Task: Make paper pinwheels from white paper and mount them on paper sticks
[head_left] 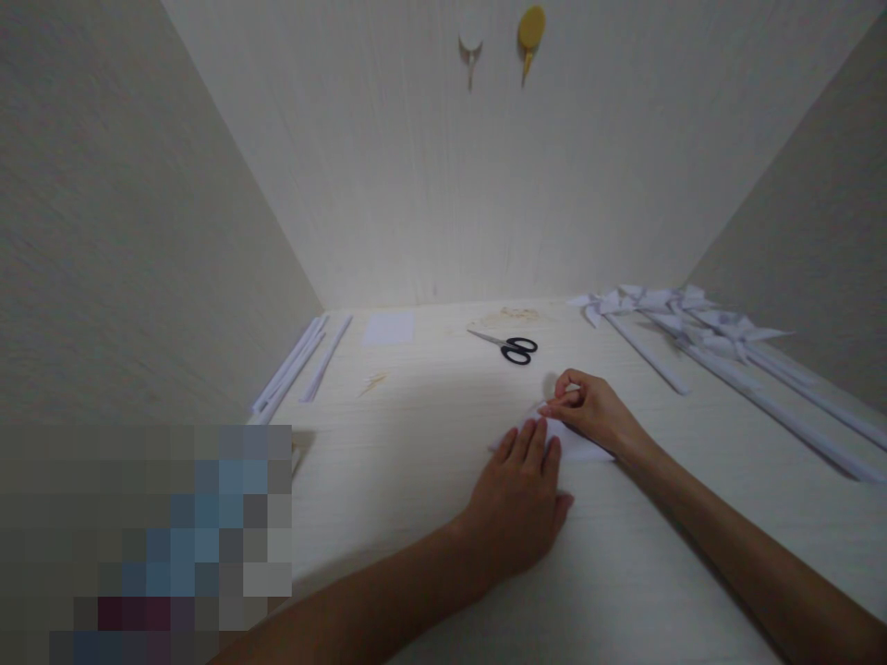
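A white sheet of paper (580,446) lies on the pale table in front of me, partly covered by both hands. My left hand (516,499) rests flat on its left part, fingers stretched out and slightly apart. At the paper's far edge, my right hand (594,406) pinches it between thumb and fingertips. Whether that edge is folded is hidden by the fingers. Beyond the hands lie scissors (509,344) with black handles, their blades pointing left.
Several paper pinwheels (721,332) with rolled paper sticks (776,416) lie at the right. Rolled paper sticks (287,369) sit at the left, near a white paper square (389,328). Small thin sticks (374,381) lie between. Two hooks (531,32) are on the back wall.
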{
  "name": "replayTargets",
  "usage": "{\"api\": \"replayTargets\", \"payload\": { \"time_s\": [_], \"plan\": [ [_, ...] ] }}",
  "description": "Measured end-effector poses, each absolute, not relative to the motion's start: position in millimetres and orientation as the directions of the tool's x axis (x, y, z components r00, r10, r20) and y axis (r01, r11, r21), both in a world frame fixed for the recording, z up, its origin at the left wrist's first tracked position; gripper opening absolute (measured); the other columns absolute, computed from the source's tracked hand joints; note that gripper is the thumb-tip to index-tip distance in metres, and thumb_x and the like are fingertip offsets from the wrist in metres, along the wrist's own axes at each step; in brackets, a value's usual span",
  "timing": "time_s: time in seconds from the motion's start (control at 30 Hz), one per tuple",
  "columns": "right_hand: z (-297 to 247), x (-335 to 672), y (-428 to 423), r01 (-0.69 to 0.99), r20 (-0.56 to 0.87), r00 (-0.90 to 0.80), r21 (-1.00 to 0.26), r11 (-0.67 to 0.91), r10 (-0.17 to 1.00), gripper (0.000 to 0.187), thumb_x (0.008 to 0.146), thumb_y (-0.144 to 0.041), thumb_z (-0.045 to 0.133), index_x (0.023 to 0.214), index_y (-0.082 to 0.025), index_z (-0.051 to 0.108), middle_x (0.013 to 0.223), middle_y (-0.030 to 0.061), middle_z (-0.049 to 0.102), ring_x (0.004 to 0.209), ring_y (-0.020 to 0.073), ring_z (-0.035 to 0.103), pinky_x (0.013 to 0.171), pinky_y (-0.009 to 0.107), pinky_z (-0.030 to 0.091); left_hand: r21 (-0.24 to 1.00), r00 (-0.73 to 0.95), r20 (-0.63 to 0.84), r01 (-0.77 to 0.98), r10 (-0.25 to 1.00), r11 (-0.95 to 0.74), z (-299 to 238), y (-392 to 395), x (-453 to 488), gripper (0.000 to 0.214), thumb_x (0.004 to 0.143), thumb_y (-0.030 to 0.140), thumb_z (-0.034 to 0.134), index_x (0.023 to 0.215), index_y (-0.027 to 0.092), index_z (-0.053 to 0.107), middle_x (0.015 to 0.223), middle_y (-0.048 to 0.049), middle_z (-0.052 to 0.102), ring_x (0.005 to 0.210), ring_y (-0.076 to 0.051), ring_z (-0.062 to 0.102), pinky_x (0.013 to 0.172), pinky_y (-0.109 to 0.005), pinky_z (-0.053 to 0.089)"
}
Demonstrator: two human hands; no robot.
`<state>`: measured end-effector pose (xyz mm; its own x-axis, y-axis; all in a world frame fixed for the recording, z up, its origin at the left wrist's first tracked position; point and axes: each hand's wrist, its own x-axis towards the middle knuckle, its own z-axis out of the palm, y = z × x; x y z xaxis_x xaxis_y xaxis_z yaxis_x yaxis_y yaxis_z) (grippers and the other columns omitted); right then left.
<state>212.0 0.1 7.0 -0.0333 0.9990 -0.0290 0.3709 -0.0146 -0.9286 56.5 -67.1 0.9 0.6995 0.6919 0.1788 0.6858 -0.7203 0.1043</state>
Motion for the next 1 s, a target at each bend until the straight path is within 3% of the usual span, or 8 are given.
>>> {"api": "replayTargets", "payload": {
  "time_s": [0.27, 1.0],
  "plan": [
    [7.3, 211.8, -1.1, 0.392, -0.015, -0.057, -0.920, 0.009, 0.998, 0.034, 0.053, -0.039, 0.067, 0.061, -0.020, 0.041, 0.043, -0.0042, 0.057, 0.036, 0.0084, 0.045, 0.036, 0.019, 0.026, 0.091, 0.699, 0.178, 0.689, 0.693, -0.719, 0.7, -67.0, 56.7, 0.050, 0.084, 0.037, 0.026, 0.125, 0.008, 0.029, 0.135, -0.0167, 0.027, 0.126, -0.022, 0.020, 0.101, -0.037, 0.021],
    [4.3, 213.6, 0.1, 0.372, -0.001, -0.084, -0.928, 0.030, 0.996, 0.028, 0.057, -0.033, 0.065, 0.062, -0.019, 0.041, 0.046, -0.0039, 0.057, 0.043, 0.0088, 0.048, 0.042, 0.020, 0.030, 0.129, 0.704, 0.162, 0.679, 0.691, -0.723, 3.4, -67.1, 56.4, 0.050, 0.084, 0.035, 0.027, 0.124, 0.007, 0.029, 0.135, -0.0173, 0.027, 0.126, -0.024, 0.018, 0.102, -0.038, 0.019]
  ]
}}
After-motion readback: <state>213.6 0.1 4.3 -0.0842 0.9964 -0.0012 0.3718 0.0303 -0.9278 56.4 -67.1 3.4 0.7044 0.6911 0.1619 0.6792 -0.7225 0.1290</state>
